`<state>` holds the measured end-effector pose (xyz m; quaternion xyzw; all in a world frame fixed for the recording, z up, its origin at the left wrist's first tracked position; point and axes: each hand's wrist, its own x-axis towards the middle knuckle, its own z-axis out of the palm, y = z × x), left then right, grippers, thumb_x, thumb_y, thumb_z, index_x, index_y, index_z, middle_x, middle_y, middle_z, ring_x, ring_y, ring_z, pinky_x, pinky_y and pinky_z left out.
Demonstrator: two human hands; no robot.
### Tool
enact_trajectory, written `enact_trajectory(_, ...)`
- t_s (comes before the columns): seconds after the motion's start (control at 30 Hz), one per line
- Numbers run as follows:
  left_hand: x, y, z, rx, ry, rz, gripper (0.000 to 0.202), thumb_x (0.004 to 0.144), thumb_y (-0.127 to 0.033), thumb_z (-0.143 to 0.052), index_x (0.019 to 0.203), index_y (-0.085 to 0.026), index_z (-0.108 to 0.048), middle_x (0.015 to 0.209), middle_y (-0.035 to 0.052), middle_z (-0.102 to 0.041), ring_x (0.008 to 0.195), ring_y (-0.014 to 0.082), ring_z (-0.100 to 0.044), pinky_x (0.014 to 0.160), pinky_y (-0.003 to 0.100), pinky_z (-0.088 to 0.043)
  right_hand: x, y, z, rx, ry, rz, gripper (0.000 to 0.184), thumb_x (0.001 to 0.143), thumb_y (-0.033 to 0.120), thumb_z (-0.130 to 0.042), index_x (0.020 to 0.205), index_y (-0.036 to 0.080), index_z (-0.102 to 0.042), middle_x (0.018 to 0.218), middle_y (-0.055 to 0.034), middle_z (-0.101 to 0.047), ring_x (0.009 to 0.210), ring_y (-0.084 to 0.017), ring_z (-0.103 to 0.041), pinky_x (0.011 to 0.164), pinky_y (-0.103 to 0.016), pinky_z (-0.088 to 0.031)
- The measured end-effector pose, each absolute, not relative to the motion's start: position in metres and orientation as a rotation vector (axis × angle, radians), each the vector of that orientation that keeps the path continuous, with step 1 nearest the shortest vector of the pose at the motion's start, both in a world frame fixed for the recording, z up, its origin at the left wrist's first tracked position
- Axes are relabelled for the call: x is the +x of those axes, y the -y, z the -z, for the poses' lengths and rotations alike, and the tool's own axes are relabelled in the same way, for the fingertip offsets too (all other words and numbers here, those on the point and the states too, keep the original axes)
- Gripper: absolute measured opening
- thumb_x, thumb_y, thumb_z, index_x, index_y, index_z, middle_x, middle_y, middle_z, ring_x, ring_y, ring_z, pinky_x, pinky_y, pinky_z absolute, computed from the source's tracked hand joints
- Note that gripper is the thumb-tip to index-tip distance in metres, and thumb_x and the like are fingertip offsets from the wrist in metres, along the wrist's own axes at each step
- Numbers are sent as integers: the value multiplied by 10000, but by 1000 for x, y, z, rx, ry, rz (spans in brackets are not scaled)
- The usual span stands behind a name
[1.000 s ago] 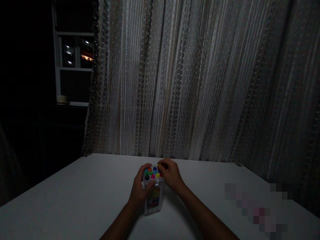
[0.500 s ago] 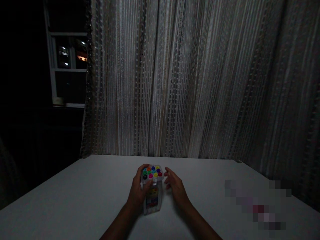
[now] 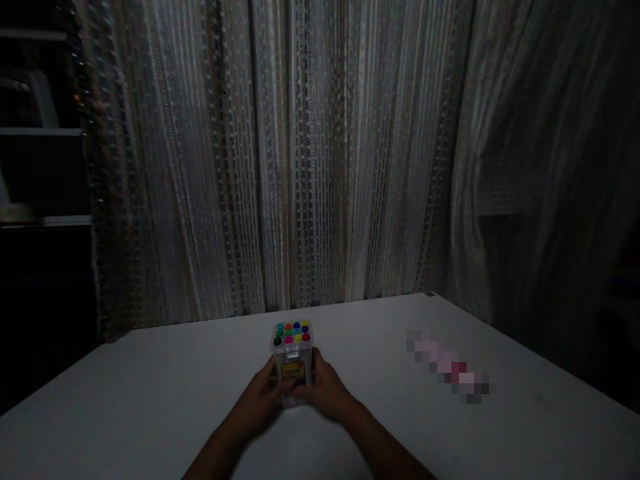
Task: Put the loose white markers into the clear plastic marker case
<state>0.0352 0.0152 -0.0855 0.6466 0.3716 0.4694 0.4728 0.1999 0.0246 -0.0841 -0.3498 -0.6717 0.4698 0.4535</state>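
Note:
A clear plastic case of markers (image 3: 293, 354) stands upright in front of me, with rows of coloured marker ends showing through its top. Its front carries a label with a yellow part (image 3: 293, 370). My left hand (image 3: 256, 401) wraps the left side of the case, the thumb across its lower front. On the opposite side, my right hand (image 3: 329, 392) grips the case too, its thumb meeting the left one near the label. The lower front is partly hidden by the thumbs. Whether the base touches the table cannot be made out.
The white table (image 3: 200, 373) spreads around the case. A pixelated pinkish and red item (image 3: 443, 360) lies to the right. Behind the table hang striped curtains (image 3: 300, 167), and a dark window (image 3: 43, 173) shows at the left. The room is dim.
My right hand has closed onto the right side of the case. My left hand has slid down from the top to its lower side. The view has turned right.

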Motion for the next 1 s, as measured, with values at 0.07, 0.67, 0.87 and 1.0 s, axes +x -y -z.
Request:
enact_trajectory(0.07, 33, -19, 91, 1616, -879, -1087, 576, 707, -376, -645, 1216, -166, -475, 1187, 113, -590, 1091, 272, -542, 953, 394, -412, 205, -27, 86, -870, 1648, -1151, 686, 511, 243, -765, 1116, 213, -442, 1098, -55, -598, 998, -241, -572, 841, -379, -459)
enact_trajectory(0.67, 31, -22, 91, 1637, -868, -1033, 597, 686, -344, -679, 1220, -178, -473, 1212, 102, -575, 1114, 285, -529, 971, 398, -408, 212, -29, 87, -965, 1677, -1124, 785, 457, 226, -798, 1154, 210, -439, 1102, -64, -596, 1002, -251, -571, 832, -365, -463)
enact_trajectory(0.87, 31, -21, 92, 1662, -872, -1027, 606, 645, -352, -712, 1181, -157, -507, 1220, 114, -566, 1111, 292, -525, 969, 401, -404, 211, -26, 82, -984, 1647, -1171, 779, 444, 224, -797, 1142, 213, -450, 1095, -47, -603, 1000, -250, -574, 830, -371, -470)
enact_trajectory(1.0, 34, -20, 91, 1666, -846, -1038, 607, 634, -300, -730, 1186, -185, -508, 1226, 97, -563, 1136, 287, -506, 987, 403, -388, 212, -25, 82, -948, 1609, -1219, 768, 433, 205, -795, 1122, 217, -455, 1078, -42, -613, 995, -251, -579, 839, -376, -466)
